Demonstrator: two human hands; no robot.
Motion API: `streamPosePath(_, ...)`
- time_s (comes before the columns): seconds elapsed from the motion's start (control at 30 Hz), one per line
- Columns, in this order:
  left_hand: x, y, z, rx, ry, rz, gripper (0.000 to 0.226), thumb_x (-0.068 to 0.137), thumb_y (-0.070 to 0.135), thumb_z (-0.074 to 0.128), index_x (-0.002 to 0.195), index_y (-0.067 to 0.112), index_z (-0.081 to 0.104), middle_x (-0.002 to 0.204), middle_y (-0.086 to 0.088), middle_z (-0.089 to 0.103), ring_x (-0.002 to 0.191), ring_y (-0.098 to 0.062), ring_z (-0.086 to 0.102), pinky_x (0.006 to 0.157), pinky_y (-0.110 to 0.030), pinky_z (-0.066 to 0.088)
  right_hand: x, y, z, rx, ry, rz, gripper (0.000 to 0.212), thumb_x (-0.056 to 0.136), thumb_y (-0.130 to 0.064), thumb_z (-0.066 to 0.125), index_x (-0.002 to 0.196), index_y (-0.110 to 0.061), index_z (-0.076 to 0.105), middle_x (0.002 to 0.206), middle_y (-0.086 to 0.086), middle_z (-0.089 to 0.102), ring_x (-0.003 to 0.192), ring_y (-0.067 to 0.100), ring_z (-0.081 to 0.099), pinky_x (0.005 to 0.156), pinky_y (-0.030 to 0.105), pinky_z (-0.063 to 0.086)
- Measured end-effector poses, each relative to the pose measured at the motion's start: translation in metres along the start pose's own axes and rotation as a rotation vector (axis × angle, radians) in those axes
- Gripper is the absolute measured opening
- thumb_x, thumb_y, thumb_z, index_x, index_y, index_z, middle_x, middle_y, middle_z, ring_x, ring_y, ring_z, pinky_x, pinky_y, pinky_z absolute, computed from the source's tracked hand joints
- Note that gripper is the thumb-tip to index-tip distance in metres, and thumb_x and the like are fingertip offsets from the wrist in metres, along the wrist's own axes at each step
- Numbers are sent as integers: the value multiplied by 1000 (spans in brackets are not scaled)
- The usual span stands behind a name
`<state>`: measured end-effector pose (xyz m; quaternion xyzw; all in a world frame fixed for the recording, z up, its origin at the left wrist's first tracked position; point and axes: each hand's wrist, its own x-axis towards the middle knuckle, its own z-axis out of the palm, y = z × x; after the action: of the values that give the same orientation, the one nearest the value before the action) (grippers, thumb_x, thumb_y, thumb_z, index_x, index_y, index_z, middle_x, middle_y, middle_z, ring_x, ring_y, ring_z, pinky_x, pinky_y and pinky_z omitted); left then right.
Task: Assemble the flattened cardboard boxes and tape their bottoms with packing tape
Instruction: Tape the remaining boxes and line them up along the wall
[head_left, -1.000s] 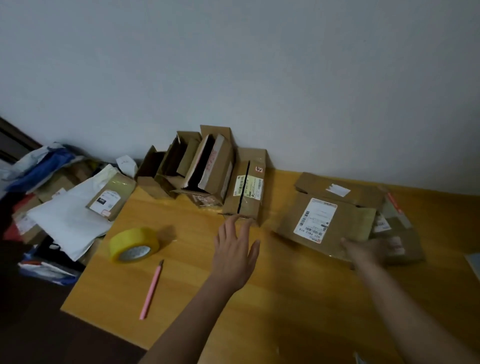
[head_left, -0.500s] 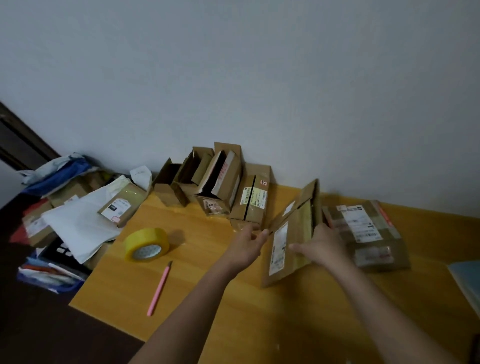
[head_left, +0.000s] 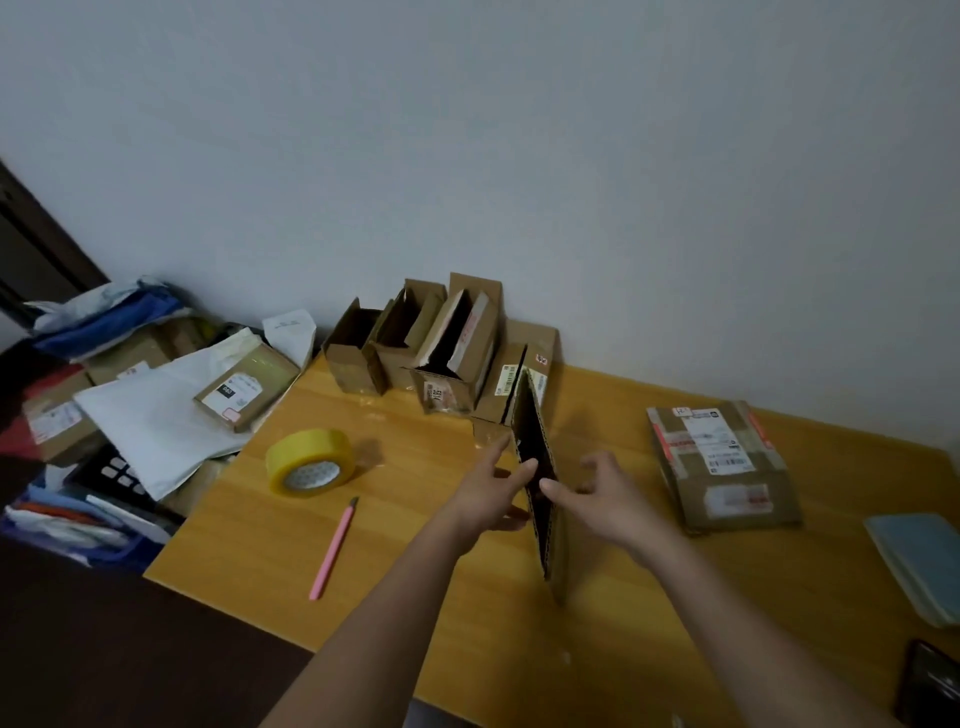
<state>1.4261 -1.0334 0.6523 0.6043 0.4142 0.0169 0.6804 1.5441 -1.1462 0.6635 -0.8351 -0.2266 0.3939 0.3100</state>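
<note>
Both hands grasp the flat box (head_left: 540, 467), held on edge above the table (head_left: 415, 545): left hand (head_left: 493, 493) and right hand (head_left: 597, 499) pinch opposite sides. Tape (head_left: 310, 462) lies left of the box.

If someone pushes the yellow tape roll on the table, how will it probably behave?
The yellow tape roll lies flat on its side on the table, so a push would probably slide it, not roll it. Stood on its edge, its round shape would likely let it roll. It looks thick and fully wound, so probably stiff and fairly heavy for its size.
</note>
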Motion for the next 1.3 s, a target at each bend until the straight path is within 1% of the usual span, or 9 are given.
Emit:
streamPosePath(0.17, -11, -6, -17, 0, 29, 26, 44, 97, 0, 47, 134, 24, 38, 101, -8, 63, 85, -27, 69, 71, -40, 61, 0, -18, 10, -64, -8, -153, 79, 90, -17, 66, 151, -34, 19, 155, 6, 30, 135, 27, 39, 90, 31, 44)
streamPosePath(0.33, -25, -13, -56, 9, 85, -29, 91, 89, -3, 59, 152, 36, 6, 110, -16, 60, 72, -21, 70, 55, -28, 57, 5, -36, 17, -227, -124, -222, 90, 87, 5, 56, 148, -49, 17, 149, 7, 37, 78, 12, 55, 48, 20, 44)
streamPosePath(0.57, -52, -28, -108, -88, 102, -161, 61, 89, -1, 56, 139, 31, 42, 110, -19, 61, 68, -25, 69, 70, -39, 62, 7, -58, 33, -223, -60, -279, 53, 84, 12, 51, 127, -17, 61, 128, 9, 59, 102, 25, 58, 70, 35, 58)
streamPosePath(0.7, -64, -43, -124, -15, 72, -209, 67, 85, 16, 72, 143, 30, 41, 93, -14, 63, 72, -27, 70, 75, -40, 61, 19, -63, 50, -255, -10, -283, 49, 84, 11, 51, 123, -15, 65, 127, 9, 60, 94, 18, 54, 59, 19, 46)
streamPosePath(0.83, -70, -54, -137, 339, 67, -163, 92, 72, 35, 84, 148, 39, 31, 145, -15, 37, 117, -32, 56, 64, -29, 60, 27, -60, 55, -79, 6, -358, 24, 93, -19, 62, 117, -26, 61, 113, -6, 61, 93, 13, 58, 75, 26, 50)
streamPosePath(0.97, -60, -71, -144, 602, 308, -21, 80, 73, 32, 83, 142, 37, 43, 138, -6, 27, 130, -29, 35, 105, -35, 39, 30, -55, 57, 294, -122, -343, 3, 94, -25, 61, 94, -22, 59, 103, 2, 60, 97, 19, 61, 98, 49, 51)
streamPosePath(1.03, -55, -77, -145, 628, 340, 54, 71, 75, 31, 82, 139, 32, 50, 146, -5, 24, 137, -27, 28, 112, -35, 30, 30, -49, 61, 168, -132, -412, 14, 96, -26, 57, 90, -25, 70, 108, -4, 57, 109, 17, 56, 105, 46, 44)
streamPosePath(1.13, -49, -79, -144, 586, 284, 117, 59, 78, 30, 79, 133, 25, 58, 159, 2, 19, 143, -21, 25, 114, -36, 30, 27, -36, 66, 51, -267, -362, 40, 99, -45, 45, 129, -24, 62, 136, -17, 35, 136, 10, 31, 112, 32, 25)
streamPosePath(1.3, -45, -82, -136, 395, 291, 149, 9, 85, 31, 72, 86, 22, 74, 150, 4, 40, 138, -17, 38, 104, -32, 37, 35, -5, 62, 202, -468, -177, 90, 61, -94, 49, 136, -44, 51, 162, -12, 3, 149, 18, 11, 120, 50, 18)
